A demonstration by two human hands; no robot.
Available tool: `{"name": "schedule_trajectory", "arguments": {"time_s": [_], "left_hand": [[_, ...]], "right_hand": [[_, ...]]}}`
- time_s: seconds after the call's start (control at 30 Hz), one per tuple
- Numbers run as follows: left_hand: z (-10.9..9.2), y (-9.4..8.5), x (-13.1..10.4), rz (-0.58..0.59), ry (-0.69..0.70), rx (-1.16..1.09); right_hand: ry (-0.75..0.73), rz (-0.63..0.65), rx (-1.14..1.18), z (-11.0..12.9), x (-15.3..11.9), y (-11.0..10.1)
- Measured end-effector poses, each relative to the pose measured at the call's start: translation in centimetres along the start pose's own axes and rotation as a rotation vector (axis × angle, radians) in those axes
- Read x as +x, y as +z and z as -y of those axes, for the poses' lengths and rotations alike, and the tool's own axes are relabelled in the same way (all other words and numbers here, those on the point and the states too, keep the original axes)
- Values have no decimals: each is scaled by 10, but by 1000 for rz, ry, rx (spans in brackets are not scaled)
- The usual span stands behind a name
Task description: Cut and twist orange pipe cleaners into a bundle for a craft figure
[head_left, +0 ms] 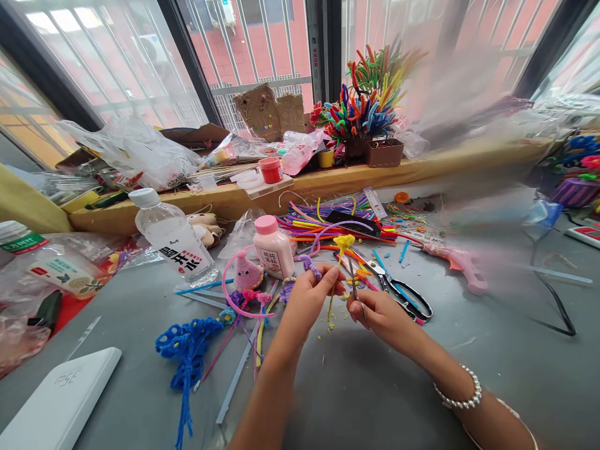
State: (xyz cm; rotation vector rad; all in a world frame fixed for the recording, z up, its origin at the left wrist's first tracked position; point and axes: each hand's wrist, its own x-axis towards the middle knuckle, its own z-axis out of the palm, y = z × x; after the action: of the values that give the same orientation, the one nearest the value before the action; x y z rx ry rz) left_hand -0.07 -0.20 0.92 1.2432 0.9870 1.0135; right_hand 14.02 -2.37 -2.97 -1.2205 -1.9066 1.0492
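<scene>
The yellow flower (344, 242) is above the desk (347, 400), its stem (330, 309) pinched by the left hand (316, 289) at seven o'clock. At five, the right hand (375, 310) grips a metal tool (353, 284); a pink bottle (275, 255) stands at nine, a glue gun (462, 261) lies at three.

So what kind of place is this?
It looks like a craft workspace by the windows, maybe a little workshop. You can tell from the bundle of colorful pipe cleaners, the pink glue gun and the big black-handled scissors on the table.
</scene>
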Motion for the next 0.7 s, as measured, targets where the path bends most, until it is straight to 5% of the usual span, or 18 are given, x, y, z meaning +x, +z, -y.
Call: {"name": "schedule_trajectory", "arguments": {"time_s": [0.2, 0.43, 0.7], "left_hand": [[2, -3, 0, -38, -19, -99], [3, 1, 1, -107, -49, -217], [2, 1, 0, -173, -31, -351]], "right_hand": [[2, -34, 53, 3, -1, -1], [8, -52, 388, 10, -3, 1], [-15, -172, 298, 12, -4, 2]]}}
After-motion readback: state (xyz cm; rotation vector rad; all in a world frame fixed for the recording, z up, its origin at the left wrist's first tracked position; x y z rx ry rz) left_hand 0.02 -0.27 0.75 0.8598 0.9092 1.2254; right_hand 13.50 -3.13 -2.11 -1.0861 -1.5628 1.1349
